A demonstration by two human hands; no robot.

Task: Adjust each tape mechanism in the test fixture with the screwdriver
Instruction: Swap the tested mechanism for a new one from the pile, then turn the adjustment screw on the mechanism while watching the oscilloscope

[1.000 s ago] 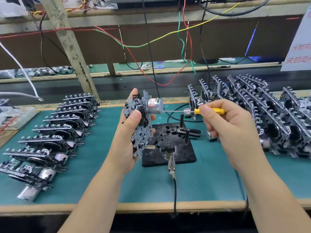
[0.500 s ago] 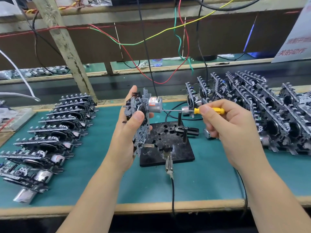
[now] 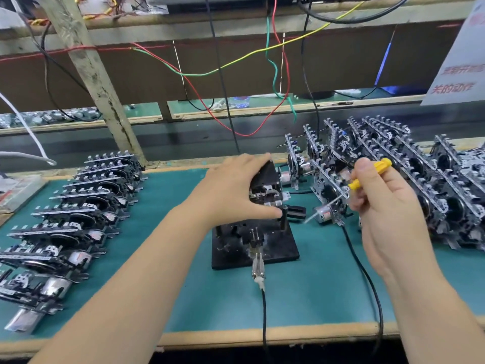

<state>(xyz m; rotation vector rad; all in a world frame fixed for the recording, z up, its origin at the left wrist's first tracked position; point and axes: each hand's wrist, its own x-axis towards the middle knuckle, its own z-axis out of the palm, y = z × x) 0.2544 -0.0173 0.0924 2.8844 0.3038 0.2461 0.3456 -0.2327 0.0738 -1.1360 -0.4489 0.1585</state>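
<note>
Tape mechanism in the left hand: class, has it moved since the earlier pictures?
Yes. The tape mechanism, gripped by the left hand, has come down from above the black test fixture onto its posts.

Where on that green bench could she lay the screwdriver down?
On bare mat between the fixture and the front edge, or between the fixture and the left rows. The right pile is crowded, and cables cross nearby.

Bare mat (image 3: pixel 162 258) between mechanism rows (image 3: pixel 86 208) and fixture (image 3: pixel 278 248)

Bright even light, wide-angle edge distortion
</note>
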